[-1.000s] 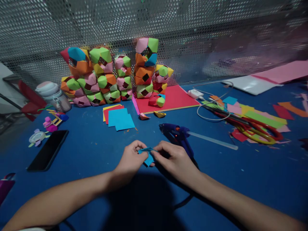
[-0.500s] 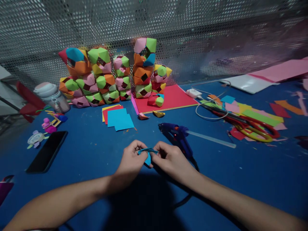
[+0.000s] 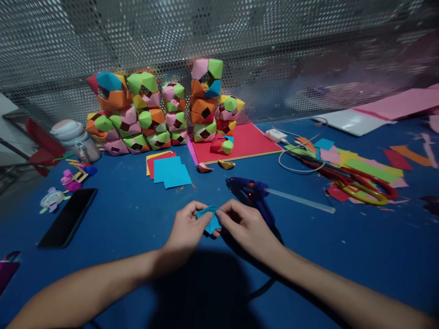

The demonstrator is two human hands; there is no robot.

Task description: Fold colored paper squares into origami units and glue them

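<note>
A small folded piece of blue paper (image 3: 210, 220) is pinched between both hands, just above the blue table near its front middle. My left hand (image 3: 187, 231) grips its left side with fingers closed. On the right side, my right hand (image 3: 244, 227) holds it between thumb and fingertips. A blue glue gun (image 3: 254, 195) lies just behind my right hand, with a clear glue stick (image 3: 302, 201) poking out to the right.
Stacked multicoloured paper cubes (image 3: 161, 112) stand at the back by a perforated metal wall. Loose paper squares (image 3: 168, 170), a red sheet (image 3: 245, 140), scissors (image 3: 356, 185), paper scraps, a charger cable (image 3: 295, 157), a phone (image 3: 67, 217) and a jar (image 3: 76, 139) lie around.
The blue paper has turned between my fingers and shows a broader flat face now. Both hands stay in nearly the same spot.
</note>
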